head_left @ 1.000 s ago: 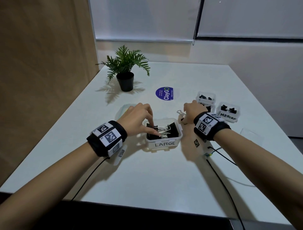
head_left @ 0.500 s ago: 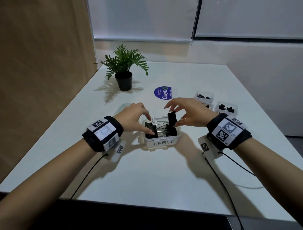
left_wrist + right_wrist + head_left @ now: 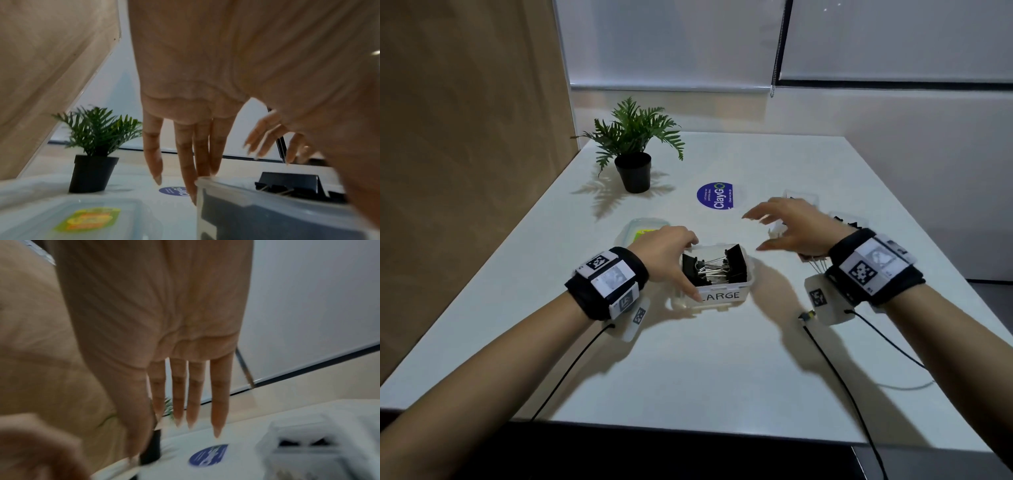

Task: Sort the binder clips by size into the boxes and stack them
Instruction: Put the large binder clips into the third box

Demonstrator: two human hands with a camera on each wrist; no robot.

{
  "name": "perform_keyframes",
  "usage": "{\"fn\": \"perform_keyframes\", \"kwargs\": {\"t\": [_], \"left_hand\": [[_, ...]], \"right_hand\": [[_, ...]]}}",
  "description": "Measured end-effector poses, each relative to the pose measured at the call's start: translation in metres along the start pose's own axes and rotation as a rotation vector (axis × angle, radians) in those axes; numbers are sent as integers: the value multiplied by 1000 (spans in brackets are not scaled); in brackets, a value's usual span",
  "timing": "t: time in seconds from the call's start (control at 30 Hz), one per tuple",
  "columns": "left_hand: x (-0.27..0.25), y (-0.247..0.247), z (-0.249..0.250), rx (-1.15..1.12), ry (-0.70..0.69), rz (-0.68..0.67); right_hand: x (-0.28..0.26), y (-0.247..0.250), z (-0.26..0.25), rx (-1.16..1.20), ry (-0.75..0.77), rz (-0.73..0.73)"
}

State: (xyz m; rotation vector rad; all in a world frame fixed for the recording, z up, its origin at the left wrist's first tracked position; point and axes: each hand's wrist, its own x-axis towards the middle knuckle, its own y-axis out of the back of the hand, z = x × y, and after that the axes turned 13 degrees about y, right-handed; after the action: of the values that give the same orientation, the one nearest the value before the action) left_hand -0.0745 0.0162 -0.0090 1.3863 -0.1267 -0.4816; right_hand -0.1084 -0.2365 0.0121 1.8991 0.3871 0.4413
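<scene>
The white box labelled LARGE [image 3: 722,296] stands in the middle of the table and holds several big black binder clips [image 3: 714,270] with silver handles. My left hand [image 3: 683,267] holds the box's left end, thumb on the front corner and fingers [image 3: 185,162] over the far rim of the box [image 3: 267,211]. One clip [image 3: 292,183] sticks up above that rim. My right hand [image 3: 763,231] hovers to the right of the box, fingers [image 3: 193,402] spread and straight, holding nothing. Two smaller boxes [image 3: 803,198] [image 3: 851,222] with small black clips lie behind it, partly hidden.
A clear lid with a yellow-green sticker [image 3: 643,233] lies left of the box, behind my left hand. A potted plant [image 3: 633,171] and a round blue sticker [image 3: 715,200] are farther back. Cables run from both wrists over the white table [image 3: 688,377].
My right hand let go of a large clip inside the box and drew back up to the right. My left hand shifted from the clips to the box's left end.
</scene>
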Motion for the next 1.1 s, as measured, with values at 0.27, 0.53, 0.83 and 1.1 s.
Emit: {"fn": "perform_keyframes", "kwargs": {"t": [0.27, 0.53, 0.83, 1.1], "left_hand": [[21, 5, 15, -161, -44, -65], [34, 3, 25, -236, -4, -55], [34, -3, 22, -281, 8, -17], [29, 0, 24, -323, 14, -34]], "right_hand": [[-25, 15, 57, -231, -469, -184], [-28, -22, 55, -336, -672, -178], [-10, -44, 21, -209, -659, -36], [-18, -36, 12, -59, -743, 377]]}}
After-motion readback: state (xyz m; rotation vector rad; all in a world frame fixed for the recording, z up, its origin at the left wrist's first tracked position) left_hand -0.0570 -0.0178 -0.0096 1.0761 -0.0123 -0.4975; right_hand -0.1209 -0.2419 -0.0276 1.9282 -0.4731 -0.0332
